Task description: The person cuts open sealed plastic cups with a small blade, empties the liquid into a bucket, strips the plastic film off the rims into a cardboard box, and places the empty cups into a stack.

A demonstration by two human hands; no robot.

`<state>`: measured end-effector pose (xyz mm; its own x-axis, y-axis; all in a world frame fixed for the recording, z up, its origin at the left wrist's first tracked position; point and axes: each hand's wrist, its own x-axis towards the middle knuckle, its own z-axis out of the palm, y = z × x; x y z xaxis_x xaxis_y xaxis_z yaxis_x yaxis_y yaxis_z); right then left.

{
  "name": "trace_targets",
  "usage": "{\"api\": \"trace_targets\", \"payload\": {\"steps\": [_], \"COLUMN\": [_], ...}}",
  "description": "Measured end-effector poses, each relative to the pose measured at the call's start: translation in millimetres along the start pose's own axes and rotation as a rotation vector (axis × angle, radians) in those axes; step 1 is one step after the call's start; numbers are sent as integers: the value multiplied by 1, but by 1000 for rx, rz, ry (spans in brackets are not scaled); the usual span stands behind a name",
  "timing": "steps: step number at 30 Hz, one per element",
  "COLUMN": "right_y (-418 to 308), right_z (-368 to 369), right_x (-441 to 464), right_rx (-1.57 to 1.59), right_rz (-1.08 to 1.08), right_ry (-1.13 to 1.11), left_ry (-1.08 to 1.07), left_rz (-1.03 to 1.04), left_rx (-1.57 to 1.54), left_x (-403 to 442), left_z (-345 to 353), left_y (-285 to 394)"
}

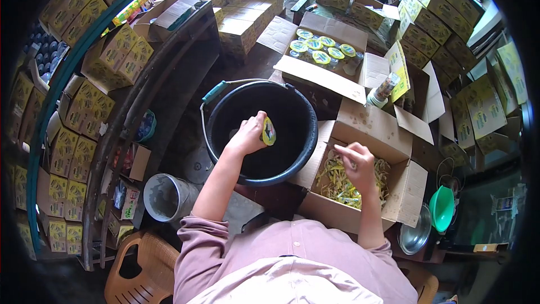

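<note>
My left hand [248, 133] is closed round a small plastic cup with a yellow printed lid [269, 131], tilted so that the lid faces right. It is over the large black bucket [306, 160], whose inside is dark. My right hand [360, 164] hangs over an open cardboard box [374, 129] holding many thin yellow and clear strips [343, 186]. Its fingers are mostly curled, with the index finger reaching left; whether anything is pinched in them is hidden. Behind the bucket, an open carton [320, 76] contains several yellow-lidded cups [320, 57].
A stack of cups [382, 91] stands on the carton's right side. Left of me are a grey pail [169, 197] and an orange-brown plastic chair [143, 264]. A green basin [442, 208] and a metal lid [415, 231] sit at right. Stacked yellow cartons [242, 25] surround the workplace.
</note>
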<state>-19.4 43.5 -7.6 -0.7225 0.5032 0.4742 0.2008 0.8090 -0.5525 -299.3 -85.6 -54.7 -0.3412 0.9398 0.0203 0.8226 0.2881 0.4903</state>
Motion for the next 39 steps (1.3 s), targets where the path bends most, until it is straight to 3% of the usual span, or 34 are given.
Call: {"api": "trace_targets", "payload": {"steps": [5, 8, 9, 21, 24, 39], "right_y": [0, 2, 2, 2, 1, -5], "right_z": [-1, 1, 1, -11, -11, -15], "right_x": [-59, -82, -86, -106, -112, -127], "right_rx": [125, 92, 94, 78, 96, 60], "right_rz": [293, 356, 360, 330, 341, 376], "right_ry": [97, 100, 108, 161, 156, 142], "left_ry": [-77, -174, -117, -378, -457, -372], "left_rz": [26, -28, -9, -50, -87, -60], "left_rx": [330, 465, 517, 961, 997, 989], "left_x": [1, 1, -2, 7, 7, 6], "left_z": [20, 29, 34, 60, 62, 72], "left_y": [-8, -7, -8, -1, 8, 6]}}
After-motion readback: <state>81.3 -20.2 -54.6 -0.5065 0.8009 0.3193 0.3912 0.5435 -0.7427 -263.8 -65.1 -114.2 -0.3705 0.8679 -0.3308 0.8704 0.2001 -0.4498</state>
